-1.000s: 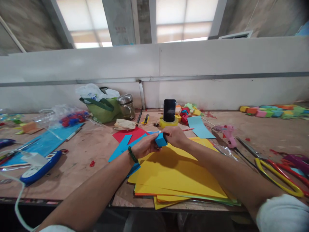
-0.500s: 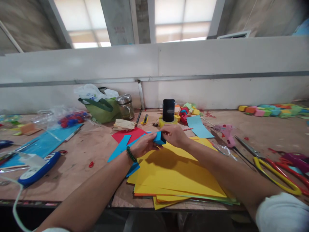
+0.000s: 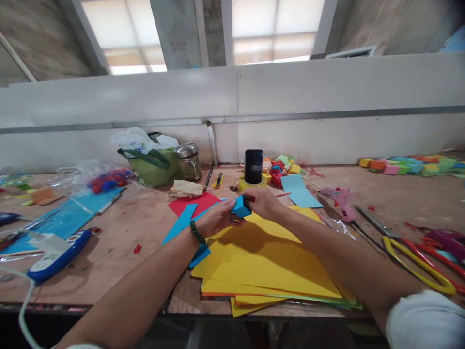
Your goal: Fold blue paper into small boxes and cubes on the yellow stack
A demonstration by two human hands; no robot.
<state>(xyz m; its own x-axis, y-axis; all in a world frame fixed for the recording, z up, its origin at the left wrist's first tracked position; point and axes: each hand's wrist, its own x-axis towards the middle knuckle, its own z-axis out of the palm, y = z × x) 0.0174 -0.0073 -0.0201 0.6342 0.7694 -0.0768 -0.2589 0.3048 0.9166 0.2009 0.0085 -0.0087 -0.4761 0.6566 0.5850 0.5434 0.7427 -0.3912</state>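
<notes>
A small blue folded paper box (image 3: pixel 241 207) is up in front of me over a stack of yellow paper (image 3: pixel 269 261). My left hand (image 3: pixel 219 217), with a green bead bracelet on the wrist, grips the box from its left side. The fingers of my right hand (image 3: pixel 264 202) close on its right edge, where the dark inside of the box shows; the fingertips are partly hidden. Under my left wrist lie blue paper strips (image 3: pixel 181 222), and a red paper sheet (image 3: pixel 181 206) is just behind them.
A phone (image 3: pixel 253 166) stands on a yellow tape roll (image 3: pixel 252 183) with small paper cubes (image 3: pixel 281 169) behind. To the right are a pink glue gun (image 3: pixel 341 199) and scissors (image 3: pixel 417 261). A green bag (image 3: pixel 154 167), a glass jar (image 3: pixel 189 162) and a blue-and-white device (image 3: pixel 60 257) are at left.
The blue paper box has turned slightly and shifted a little to the right in my fingers. My right hand has moved slightly right with it.
</notes>
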